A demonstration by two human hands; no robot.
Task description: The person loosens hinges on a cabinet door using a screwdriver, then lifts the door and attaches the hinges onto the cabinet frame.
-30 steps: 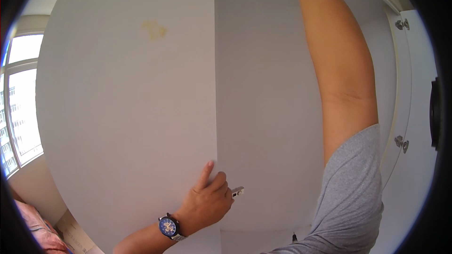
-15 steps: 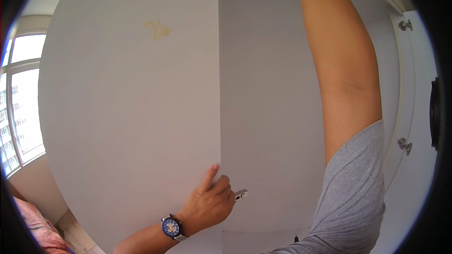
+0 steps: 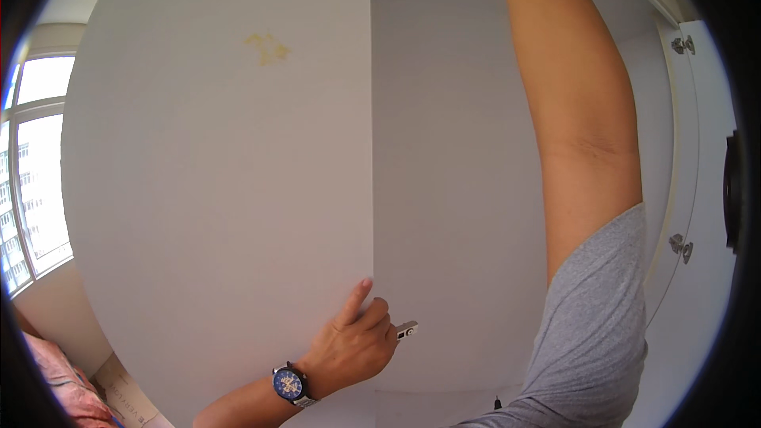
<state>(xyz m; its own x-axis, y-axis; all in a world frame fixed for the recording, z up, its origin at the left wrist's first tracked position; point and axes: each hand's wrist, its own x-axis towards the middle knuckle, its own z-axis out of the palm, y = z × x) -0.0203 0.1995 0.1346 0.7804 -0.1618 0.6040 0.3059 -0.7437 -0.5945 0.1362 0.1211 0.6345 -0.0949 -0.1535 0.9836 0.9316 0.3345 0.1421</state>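
A large white panel (image 3: 214, 158), with a faint yellow mark high on it, fills the left and centre of the head view. My left hand (image 3: 357, 337), wearing a wristwatch, is at its lower inner edge. The index finger lies on the panel's face while the other fingers curl around the edge, beside a small silver hinge-like fitting (image 3: 407, 330). The thumb is hidden. My right arm, in a grey sleeve, reaches up past the top of the picture, so my right hand is out of view.
An open white door (image 3: 701, 143) with two metal hinges is at the right, on a grey cabinet interior (image 3: 452, 174). A small dark pointed object (image 3: 498, 403) shows low in it. A window (image 3: 43, 182) and pink fabric (image 3: 63, 380) are at the left.
The panel's inner edge and my left hand have shifted slightly right in the picture, with the fitting. My right arm has moved very slightly the same way; its hand stays out of view.
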